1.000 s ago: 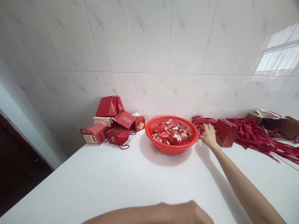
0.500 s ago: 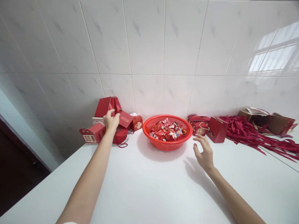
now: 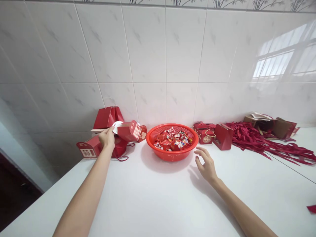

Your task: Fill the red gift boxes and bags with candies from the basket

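Note:
My left hand (image 3: 107, 137) grips a red gift box (image 3: 127, 131) by a white flap at its left end; the box is tilted, a white-and-gold pattern on its right end. Under and beside it sit more red gift boxes (image 3: 90, 148), some with dark red cords. My right hand (image 3: 206, 164) hovers over the white table with curved fingers apart, holding nothing, just right of the red plastic basket (image 3: 172, 157). Inside the basket is a heap of wrapped candies (image 3: 174, 140), mostly red. My left fingertips are partly hidden behind the hand.
Right of the basket stand a red box with a cord handle (image 3: 206, 136) and a plain red box (image 3: 223, 136). Farther right lie a tangle of dark red ribbons (image 3: 243, 138) and open cardboard boxes (image 3: 283, 128). A tiled wall (image 3: 150, 102) closes the back of the table.
My left hand has taken hold of a red box from the pile and turned it, so its patterned end faces right. My right hand stays open near the basket. The view has tilted up slightly.

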Motion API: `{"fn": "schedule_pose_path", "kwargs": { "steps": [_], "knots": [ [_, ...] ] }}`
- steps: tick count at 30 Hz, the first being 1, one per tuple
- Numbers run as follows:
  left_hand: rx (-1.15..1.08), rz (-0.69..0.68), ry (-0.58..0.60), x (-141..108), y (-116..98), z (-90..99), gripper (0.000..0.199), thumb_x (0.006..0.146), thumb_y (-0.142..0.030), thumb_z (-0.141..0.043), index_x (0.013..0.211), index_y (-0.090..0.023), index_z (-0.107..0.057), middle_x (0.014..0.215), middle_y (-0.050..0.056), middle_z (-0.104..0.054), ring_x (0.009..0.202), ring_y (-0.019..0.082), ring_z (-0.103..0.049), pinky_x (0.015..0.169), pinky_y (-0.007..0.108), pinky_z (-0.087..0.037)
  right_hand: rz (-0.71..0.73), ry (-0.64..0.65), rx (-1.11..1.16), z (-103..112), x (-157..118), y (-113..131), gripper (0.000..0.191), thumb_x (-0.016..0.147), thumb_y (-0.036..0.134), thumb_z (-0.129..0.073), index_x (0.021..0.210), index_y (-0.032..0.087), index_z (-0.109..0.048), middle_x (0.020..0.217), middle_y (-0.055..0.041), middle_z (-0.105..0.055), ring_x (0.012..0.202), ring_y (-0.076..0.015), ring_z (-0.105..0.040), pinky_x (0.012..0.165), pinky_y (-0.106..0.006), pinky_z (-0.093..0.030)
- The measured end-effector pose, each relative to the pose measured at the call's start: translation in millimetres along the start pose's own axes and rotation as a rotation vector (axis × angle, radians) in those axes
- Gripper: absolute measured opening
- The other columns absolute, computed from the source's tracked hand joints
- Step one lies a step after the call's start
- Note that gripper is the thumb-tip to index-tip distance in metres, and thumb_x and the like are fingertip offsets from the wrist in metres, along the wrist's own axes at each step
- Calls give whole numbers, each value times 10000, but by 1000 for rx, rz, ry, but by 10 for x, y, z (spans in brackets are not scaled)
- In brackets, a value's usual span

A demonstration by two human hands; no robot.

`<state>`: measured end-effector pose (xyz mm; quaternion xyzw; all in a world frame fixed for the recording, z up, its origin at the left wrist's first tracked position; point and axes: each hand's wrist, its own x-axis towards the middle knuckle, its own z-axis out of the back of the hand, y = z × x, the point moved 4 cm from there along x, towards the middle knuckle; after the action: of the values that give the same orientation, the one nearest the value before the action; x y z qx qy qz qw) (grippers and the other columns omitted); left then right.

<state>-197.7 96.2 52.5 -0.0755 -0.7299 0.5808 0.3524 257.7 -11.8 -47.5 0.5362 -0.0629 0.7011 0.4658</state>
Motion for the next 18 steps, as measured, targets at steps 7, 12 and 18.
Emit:
{"fn": "schedule_pose_path", "kwargs": {
  "steps": [7, 12, 18],
  "knots": [
    [-235, 54, 494, -816, -880, -184, 211, 547, -288, -792, 705, -152, -760, 771, 38, -755, 871, 233, -685, 832, 309, -544, 18, -73, 117, 71, 50, 179, 160, 931, 198, -490, 971, 228, -641, 1119, -120, -668, 1028, -252, -670, 855, -406, -560],
    [-207, -21, 1003, -1722, -1231, -248, 255, 649, -335, -797, 841, -167, -795, 923, 79, -783, 902, 250, -702, 827, 336, -550, 39, -46, 345, 138, 125, 648, 195, 946, 220, -556, 1132, 230, -615, 1200, -130, -636, 1038, -248, -657, 802, -379, -575],
    [-252, 73, 1278, -2278, -998, -349, 287, 659, -177, -719, 939, -168, -784, 1033, 77, -769, 992, 249, -697, 886, 348, -547, 297, 131, 379, 185, 64, 1210, 365, 941, 225, -539, 1299, 276, -591, 1494, -116, -431, 1339, -304, -488, 1072, -492, -457]
  ]
}}
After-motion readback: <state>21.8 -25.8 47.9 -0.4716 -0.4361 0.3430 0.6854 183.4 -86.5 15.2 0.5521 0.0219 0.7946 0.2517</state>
